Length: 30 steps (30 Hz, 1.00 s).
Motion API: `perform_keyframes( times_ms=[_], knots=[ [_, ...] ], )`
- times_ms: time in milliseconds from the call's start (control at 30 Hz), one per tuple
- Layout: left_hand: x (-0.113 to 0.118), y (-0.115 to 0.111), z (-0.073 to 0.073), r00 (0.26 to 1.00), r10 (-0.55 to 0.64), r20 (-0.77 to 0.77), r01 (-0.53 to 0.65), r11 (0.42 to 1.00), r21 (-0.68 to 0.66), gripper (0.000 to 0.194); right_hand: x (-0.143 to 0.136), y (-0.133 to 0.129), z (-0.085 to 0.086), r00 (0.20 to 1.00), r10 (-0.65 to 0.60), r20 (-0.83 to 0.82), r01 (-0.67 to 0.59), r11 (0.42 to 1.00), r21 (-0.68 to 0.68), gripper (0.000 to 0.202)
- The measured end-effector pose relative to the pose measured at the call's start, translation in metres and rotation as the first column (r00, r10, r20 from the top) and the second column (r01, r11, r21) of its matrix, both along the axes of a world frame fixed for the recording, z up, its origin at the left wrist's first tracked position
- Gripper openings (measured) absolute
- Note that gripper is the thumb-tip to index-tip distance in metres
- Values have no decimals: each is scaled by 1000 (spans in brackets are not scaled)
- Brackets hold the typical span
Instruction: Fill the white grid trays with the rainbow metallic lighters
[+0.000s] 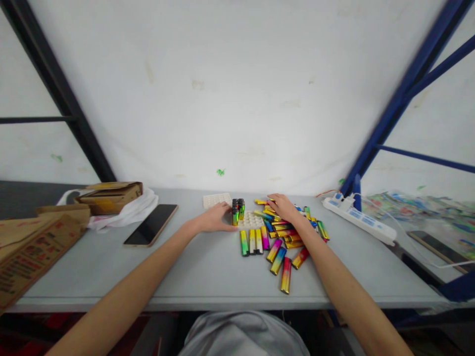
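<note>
Several lighters point(238, 209) with black tops stand upright together at the left end of a white holed tray point(255, 221). Around their left side curves my left hand point(217, 217), thumb in front and fingers behind, spread apart; whether it touches them is unclear. My right hand point(284, 207) lies over the back of a pile of shiny multicoloured lighters point(285, 230), its fingers stretched out at a yellow one. In front of the tray lies a short row of lighters point(253, 242). A few loose lighters point(285, 275) are scattered nearer the table edge.
A second white tray point(215, 200) lies behind my left hand. Further left are a phone point(151, 225), a small cardboard box point(111, 198) on a white bag, and a larger carton point(44, 247). On the right lies a power strip point(359, 220) with cables, beside a blue frame point(393, 104).
</note>
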<state>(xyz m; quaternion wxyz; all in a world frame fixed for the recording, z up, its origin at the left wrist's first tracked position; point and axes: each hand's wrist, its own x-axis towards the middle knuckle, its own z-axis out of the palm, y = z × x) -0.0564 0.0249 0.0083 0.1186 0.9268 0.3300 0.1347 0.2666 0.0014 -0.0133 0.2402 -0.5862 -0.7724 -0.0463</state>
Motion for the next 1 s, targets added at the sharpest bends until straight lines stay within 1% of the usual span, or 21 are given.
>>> perform_keyframes(
  times_ms=[67, 133, 233, 300, 400, 500, 567, 600, 667, 733, 800, 867, 1000],
  knots=[
    [0, 0, 0, 1000, -3, -10, 3, 1000, 2, 77, 2, 4, -2, 999, 7, 40, -3, 995, -99, 32],
    [0, 0, 1, 1000, -8, -11, 8, 1000, 3, 76, 1, 4, -1, 998, 1, 59, 8, 990, -143, 33],
    [0, -2, 2, 1000, -9, -2, 9, 1000, 5, 73, -3, 1, 0, 998, -28, 47, 34, 991, -133, 28],
    [0, -3, 3, 1000, -4, -3, 4, 1000, 4, 73, -5, -1, 0, 999, -43, 25, 45, 995, -92, 23],
    [0, -2, 2, 1000, -7, 3, 7, 1000, -1, 73, -10, -5, 1, 996, -28, -88, 28, 1000, -1, 21],
    [0, 0, 0, 1000, -16, 7, 16, 1000, -6, 74, -18, -10, 8, 955, -2, -296, 17, 999, 49, 24],
    [0, 0, -1, 1000, -19, 7, 19, 1000, -10, 74, -25, -14, 15, 887, 10, -462, 6, 999, 34, 29],
    [0, 0, -1, 1000, -21, 10, 21, 1000, -10, 74, -30, -16, 18, 833, 21, -553, -14, 1000, 16, 32],
    [-1, 0, -1, 1000, -24, 16, 24, 1000, -7, 73, -38, -19, 23, 688, 45, -724, -77, 997, -11, 37],
    [-1, 0, -1, 999, -27, 17, 27, 1000, -5, 73, -47, -21, 25, 530, 56, -846, -131, 991, -16, 41],
    [-1, 0, -2, 999, -31, 20, 31, 1000, -2, 74, -54, -22, 26, 414, 67, -908, -165, 986, -2, 44],
    [-1, 0, -2, 999, -35, 26, 35, 999, 1, 75, -61, -24, 26, 328, 95, -940, -218, 976, 22, 45],
    [-1, 1, -3, 999, -41, 21, 41, 999, 9, 75, -78, -34, 29, 175, 112, -978, -390, 920, 36, 46]
  ],
)
